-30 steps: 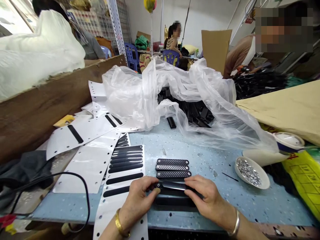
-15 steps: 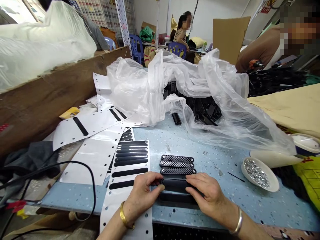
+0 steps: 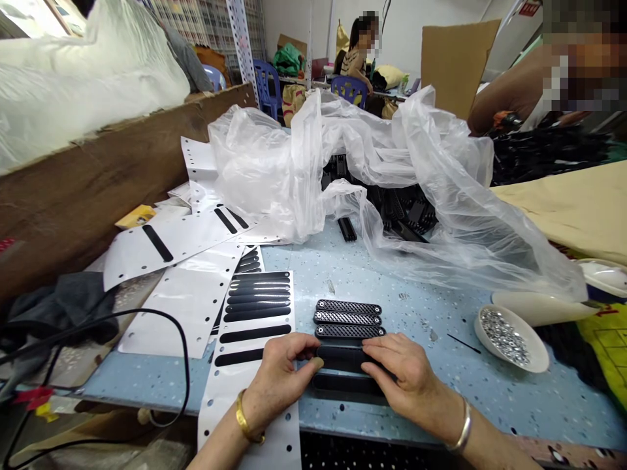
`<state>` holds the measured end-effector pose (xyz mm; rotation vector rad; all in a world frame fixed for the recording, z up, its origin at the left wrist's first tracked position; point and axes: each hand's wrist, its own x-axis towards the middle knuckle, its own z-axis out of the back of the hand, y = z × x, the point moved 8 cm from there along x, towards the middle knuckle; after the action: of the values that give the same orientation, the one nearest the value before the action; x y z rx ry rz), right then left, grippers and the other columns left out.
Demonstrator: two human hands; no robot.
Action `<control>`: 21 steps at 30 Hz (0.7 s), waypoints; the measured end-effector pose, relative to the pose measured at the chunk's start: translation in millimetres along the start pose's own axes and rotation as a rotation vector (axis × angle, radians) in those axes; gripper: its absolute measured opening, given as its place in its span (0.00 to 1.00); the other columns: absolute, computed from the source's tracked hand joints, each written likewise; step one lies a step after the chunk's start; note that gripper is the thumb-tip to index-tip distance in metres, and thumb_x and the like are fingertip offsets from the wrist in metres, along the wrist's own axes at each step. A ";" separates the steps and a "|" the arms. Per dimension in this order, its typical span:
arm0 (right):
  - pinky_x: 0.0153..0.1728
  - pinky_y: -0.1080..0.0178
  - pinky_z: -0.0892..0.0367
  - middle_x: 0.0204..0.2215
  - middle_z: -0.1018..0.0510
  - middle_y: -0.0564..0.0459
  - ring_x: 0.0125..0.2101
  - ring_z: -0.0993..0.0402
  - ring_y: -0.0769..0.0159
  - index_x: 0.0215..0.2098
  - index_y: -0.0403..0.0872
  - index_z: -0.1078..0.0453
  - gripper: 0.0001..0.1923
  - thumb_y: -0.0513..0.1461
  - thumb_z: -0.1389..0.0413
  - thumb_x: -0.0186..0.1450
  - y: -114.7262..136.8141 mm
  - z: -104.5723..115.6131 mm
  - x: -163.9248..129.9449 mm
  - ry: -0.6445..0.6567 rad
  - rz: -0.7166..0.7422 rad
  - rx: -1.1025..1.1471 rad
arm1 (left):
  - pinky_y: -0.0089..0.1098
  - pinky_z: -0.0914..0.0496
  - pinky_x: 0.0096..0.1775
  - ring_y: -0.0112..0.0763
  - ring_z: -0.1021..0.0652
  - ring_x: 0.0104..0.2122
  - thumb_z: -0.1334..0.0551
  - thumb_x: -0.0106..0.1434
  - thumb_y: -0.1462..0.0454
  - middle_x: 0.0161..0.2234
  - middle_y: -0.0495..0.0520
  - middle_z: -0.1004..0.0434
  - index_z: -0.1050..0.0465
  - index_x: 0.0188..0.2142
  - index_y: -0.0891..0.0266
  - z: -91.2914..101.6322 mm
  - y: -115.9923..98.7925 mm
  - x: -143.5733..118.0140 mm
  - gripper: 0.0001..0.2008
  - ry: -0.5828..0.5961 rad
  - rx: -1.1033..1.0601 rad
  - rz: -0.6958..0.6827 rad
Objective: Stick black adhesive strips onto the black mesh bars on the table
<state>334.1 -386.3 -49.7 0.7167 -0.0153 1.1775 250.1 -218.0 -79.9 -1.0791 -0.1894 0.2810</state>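
Note:
My left hand (image 3: 279, 378) and my right hand (image 3: 404, 375) press down on the two ends of a long black plastic strip (image 3: 340, 358) lying on the blue table (image 3: 392, 300). Another smooth black strip (image 3: 343, 384) lies just below it, partly under my fingers. Three black strips with textured faces (image 3: 349, 319) lie in a row directly behind. To the left, a white backing sheet (image 3: 255, 313) carries several black oval stickers.
A clear plastic bag (image 3: 382, 189) holds a heap of black parts behind the row. A white dish of small silver pieces (image 3: 509, 334) stands at the right. Spent white sheets (image 3: 186, 274) and a black cable (image 3: 181, 352) lie left. Other people sit at tables beyond.
The shiny sticker seen on the strip a second ago now lies flat under my fingers. The view has shifted slightly; my hands stay on the strip's ends.

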 end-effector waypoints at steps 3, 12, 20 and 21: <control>0.36 0.59 0.30 0.36 0.20 0.45 0.33 0.24 0.62 0.40 0.44 0.25 0.08 0.35 0.46 0.66 1.1 -0.2 1.8 0.003 0.003 -0.011 | 0.30 0.28 0.33 0.29 0.23 0.27 0.38 0.55 0.66 0.28 0.51 0.21 0.22 0.35 0.62 1.0 0.2 -0.1 0.08 -0.018 -0.011 -0.006; 0.35 0.59 0.32 0.35 0.21 0.47 0.32 0.25 0.63 0.40 0.43 0.25 0.08 0.34 0.45 0.66 -1.6 -1.5 2.1 0.003 -0.014 0.007 | 0.29 0.28 0.33 0.29 0.23 0.28 0.38 0.55 0.67 0.28 0.50 0.21 0.22 0.35 0.63 2.0 -1.1 0.2 0.08 -0.002 0.014 -0.022; 0.35 0.59 0.34 0.34 0.20 0.49 0.32 0.26 0.63 0.41 0.44 0.24 0.08 0.35 0.45 0.66 -6.0 -3.1 0.2 0.012 -0.063 0.010 | 0.29 0.27 0.34 0.28 0.22 0.29 0.37 0.57 0.67 0.32 0.50 0.20 0.23 0.40 0.61 3.2 0.9 -0.9 0.10 -0.006 -0.007 -0.034; 0.35 0.59 0.34 0.34 0.20 0.49 0.32 0.26 0.62 0.41 0.44 0.24 0.08 0.36 0.44 0.66 -6.2 -3.0 0.2 0.013 -0.065 0.012 | 0.29 0.27 0.34 0.28 0.22 0.29 0.37 0.57 0.67 0.32 0.50 0.19 0.22 0.41 0.61 3.3 0.5 -1.2 0.11 -0.005 -0.013 -0.039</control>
<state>338.4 -385.7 -55.0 0.7157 0.0254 1.1211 248.0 -215.4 -78.8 -1.0866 -0.2172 0.2477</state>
